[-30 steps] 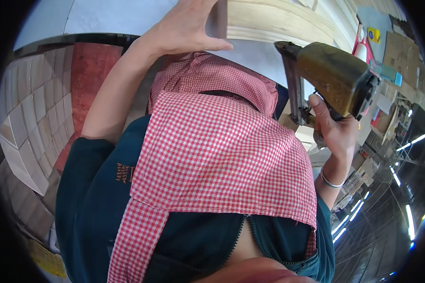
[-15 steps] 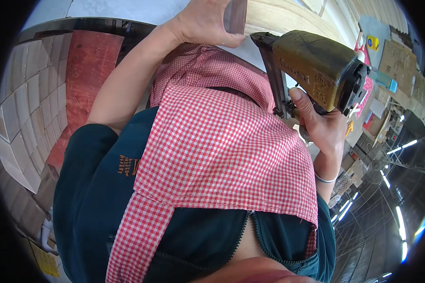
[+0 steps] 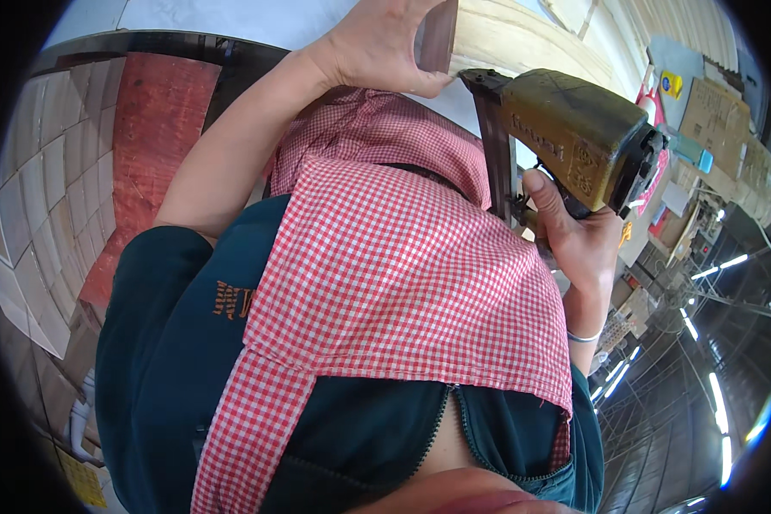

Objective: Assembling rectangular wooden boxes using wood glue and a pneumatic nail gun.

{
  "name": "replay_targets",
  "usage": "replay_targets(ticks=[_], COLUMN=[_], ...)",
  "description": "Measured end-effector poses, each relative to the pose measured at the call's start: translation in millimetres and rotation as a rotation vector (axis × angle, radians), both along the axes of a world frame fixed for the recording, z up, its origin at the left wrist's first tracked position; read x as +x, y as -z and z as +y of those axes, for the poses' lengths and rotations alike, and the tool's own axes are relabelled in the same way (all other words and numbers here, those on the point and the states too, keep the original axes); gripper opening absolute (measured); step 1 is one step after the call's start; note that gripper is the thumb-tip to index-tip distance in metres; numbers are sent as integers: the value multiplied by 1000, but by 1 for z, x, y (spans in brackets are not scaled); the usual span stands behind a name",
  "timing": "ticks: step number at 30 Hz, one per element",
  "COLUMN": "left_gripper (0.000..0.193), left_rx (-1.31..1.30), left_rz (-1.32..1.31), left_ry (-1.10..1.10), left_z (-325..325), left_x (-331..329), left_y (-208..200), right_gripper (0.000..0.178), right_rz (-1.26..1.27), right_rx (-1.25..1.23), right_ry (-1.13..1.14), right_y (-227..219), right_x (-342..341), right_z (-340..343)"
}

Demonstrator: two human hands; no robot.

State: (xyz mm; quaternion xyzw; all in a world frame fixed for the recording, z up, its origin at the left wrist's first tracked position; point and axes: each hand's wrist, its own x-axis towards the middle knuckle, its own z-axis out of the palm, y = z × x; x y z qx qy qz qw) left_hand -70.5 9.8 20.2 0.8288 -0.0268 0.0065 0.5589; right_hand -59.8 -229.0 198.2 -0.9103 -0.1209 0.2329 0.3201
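Observation:
My right hand [image 3: 578, 236] is wrapped around the handle of a worn, yellow-brown nail gun [image 3: 565, 128], thumb lying along its near side. The gun's dark nose points left and lies close to my left thumb tip, by the near edge of a pale wooden board [image 3: 522, 38]. At the top of the view, my left hand [image 3: 377, 47] grips a brown wooden piece [image 3: 438, 38] at the left end of that board. Its thumb is on the near side; the other fingertips are cut off by the picture's upper edge.
Stacked wooden blocks [image 3: 56, 180] stand at the left beside a red panel [image 3: 158, 128]. A white work surface [image 3: 206, 15] runs along the top. Cardboard [image 3: 715, 120] and a yellow package [image 3: 671, 83] lie at the far right. A pale hose fitting [image 3: 692, 152] shows behind the gun.
Both hands, the nail gun and the board sit slightly lower in the picture, as the view has shifted a little. Both grips are unchanged, and the gun's nose stays by my left thumb.

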Motion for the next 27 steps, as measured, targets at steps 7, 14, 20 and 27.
replay_targets(ticks=[7, 14, 20, 27], left_gripper=[101, 101, 102, 105], left_rx=[49, 78, 51, 93], left_rz=[-211, -382, -358, -312], left_ry=[-77, -123, -97, -85], left_z=[-4, -6, -8, -7], left_x=[-1, 1, 4, 2], left_y=[8, 15, 12, 11], right_gripper=[41, 43, 43, 40], right_rz=[-81, -29, -21, -82], right_rx=[-30, -27, -107, -62], right_ry=[-50, -125, -136, -183], right_y=[-5, -4, -8, -8], right_x=[19, 34, 40, 43], right_z=[14, 20, 21, 19])
